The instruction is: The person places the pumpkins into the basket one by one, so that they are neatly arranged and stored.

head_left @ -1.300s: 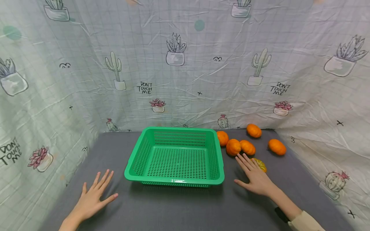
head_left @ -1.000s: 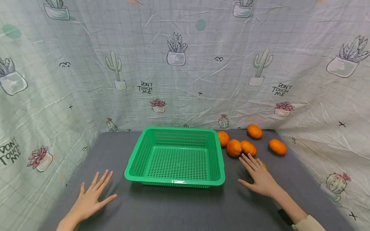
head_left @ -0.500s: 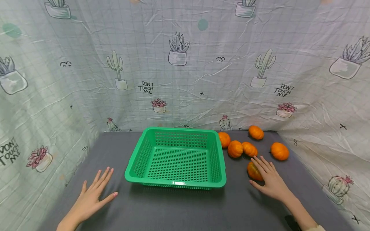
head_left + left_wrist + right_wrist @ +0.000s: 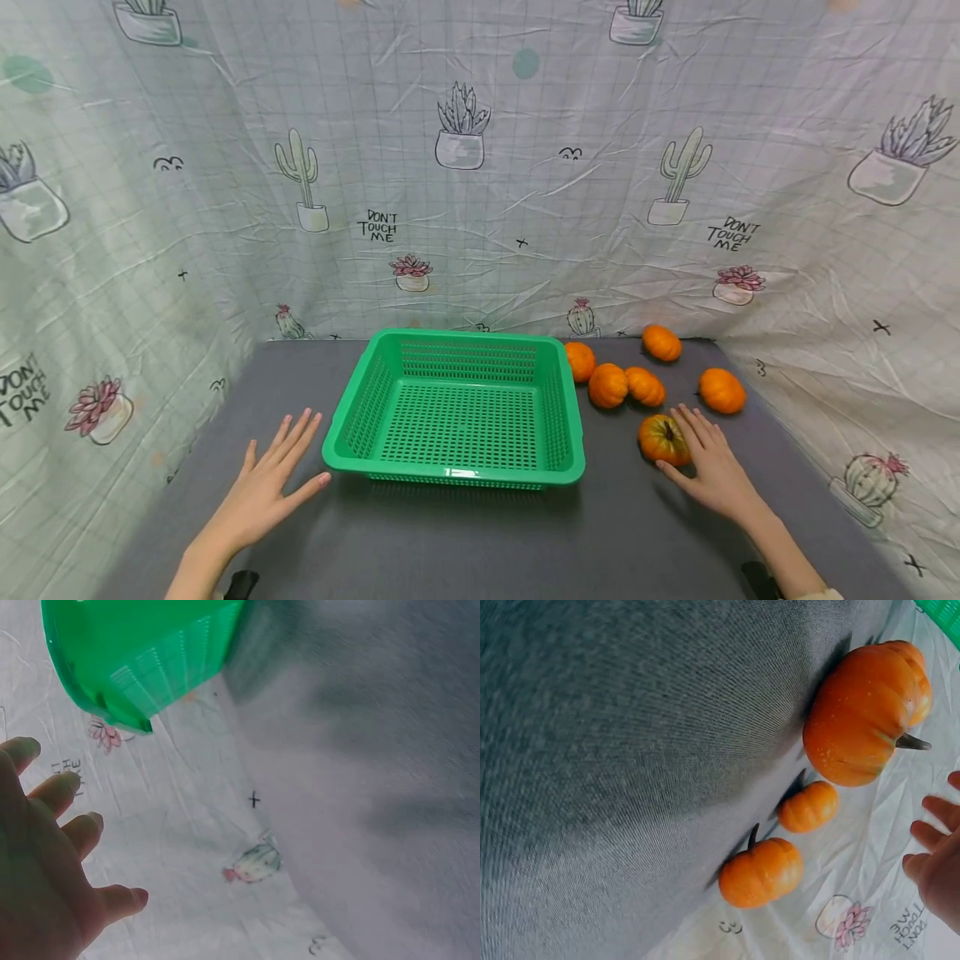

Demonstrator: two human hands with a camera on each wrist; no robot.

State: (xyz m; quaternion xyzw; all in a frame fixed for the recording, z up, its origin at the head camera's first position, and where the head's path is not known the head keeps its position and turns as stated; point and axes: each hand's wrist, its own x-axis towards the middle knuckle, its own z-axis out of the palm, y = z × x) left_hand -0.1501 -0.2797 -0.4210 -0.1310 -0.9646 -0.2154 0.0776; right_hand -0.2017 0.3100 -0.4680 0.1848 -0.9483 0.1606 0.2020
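Observation:
Beside the right hand [image 4: 712,473] is a green-and-orange mini pumpkin [image 4: 657,443] with a dark stem. The fingers are extended and partly overlap it in the head view; the right wrist view shows a gap between this hand [image 4: 939,862] and the large pumpkin [image 4: 855,712]. Left of a green perforated plastic basket [image 4: 457,425], the left hand [image 4: 262,492] is held with fingers spread and nothing in it. In the left wrist view that hand [image 4: 37,859] is apart from the basket [image 4: 161,656]. No pumpkin shows inside the basket.
Several orange mini pumpkins lie right of the basket, among them one touching its neighbour [image 4: 607,386], one at the back [image 4: 662,342] and one at far right [image 4: 722,391]. A patterned cloth [image 4: 465,208] encloses the grey table [image 4: 480,542] at back and sides.
My right hand has moved rightward, uncovering more of the green-and-orange pumpkin. In the last half second my left hand has shifted right and forward, closer to the basket.

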